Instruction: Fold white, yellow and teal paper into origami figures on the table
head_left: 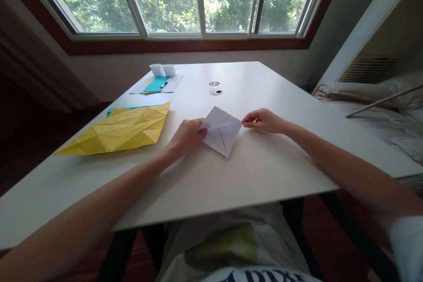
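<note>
On the white table (264, 172), the folded paper (220, 131) is white; left of it the creased sheet (120, 131) is yellow, and beyond that a teal sheet (157, 83) carries a black-blue pen (164, 84)

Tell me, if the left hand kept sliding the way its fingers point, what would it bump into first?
The left hand points right, across the folded white paper it already pinches. Beyond that paper, the first thing in line looks like the right hand, which holds the opposite corner. Depth is hard to judge.
</note>
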A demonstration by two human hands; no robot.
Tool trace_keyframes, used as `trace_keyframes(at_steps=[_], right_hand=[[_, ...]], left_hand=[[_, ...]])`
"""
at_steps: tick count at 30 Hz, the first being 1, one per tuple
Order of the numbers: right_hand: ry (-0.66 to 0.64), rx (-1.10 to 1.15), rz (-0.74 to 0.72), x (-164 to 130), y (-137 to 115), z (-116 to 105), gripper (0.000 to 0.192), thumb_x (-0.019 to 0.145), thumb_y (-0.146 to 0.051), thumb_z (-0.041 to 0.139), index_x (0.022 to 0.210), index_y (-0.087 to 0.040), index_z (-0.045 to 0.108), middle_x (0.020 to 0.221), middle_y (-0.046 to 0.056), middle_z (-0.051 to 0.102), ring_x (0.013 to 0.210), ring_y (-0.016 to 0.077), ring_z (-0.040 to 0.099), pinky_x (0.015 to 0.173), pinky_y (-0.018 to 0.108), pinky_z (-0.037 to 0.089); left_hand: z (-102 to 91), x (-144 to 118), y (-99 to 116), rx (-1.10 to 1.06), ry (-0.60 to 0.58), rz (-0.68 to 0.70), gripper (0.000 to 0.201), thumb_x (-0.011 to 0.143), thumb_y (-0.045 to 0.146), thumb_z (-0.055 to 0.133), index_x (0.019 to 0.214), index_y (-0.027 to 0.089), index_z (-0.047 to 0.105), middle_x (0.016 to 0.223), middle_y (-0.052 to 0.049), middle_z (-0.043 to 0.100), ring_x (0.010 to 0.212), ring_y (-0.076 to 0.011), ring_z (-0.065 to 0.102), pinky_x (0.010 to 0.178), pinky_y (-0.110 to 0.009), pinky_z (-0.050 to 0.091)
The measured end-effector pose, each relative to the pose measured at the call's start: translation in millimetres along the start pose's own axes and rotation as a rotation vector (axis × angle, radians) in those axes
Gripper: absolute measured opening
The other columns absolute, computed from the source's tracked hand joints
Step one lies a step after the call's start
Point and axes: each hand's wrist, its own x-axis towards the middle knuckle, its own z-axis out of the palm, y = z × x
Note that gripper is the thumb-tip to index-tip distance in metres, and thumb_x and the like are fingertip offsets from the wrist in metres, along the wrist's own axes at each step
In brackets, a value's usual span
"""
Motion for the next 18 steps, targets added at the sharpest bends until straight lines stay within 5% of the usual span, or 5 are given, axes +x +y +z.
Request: trace_keyframes(at_steps=[18], right_hand=[[-0.034, -0.148, -0.213, -7.5, -23.8, 11.4, 0.022, 0.087, -0.027, 0.043, 0.095, -0.019, 0.061, 0.077, 0.002, 0.068, 0.067, 0.0112, 0.06, 0.06, 0.021, 0.041]], left_hand=[[0.2, -1.6, 5.3, 0.031, -0.015, 0.044, 0.024, 0.08, 0.023, 0.045, 0.089, 0.017, 0.066, 0.073, -0.005, 0.068, 0.063, -0.0172, 0.06, 0.057, -0.024, 0.04]])
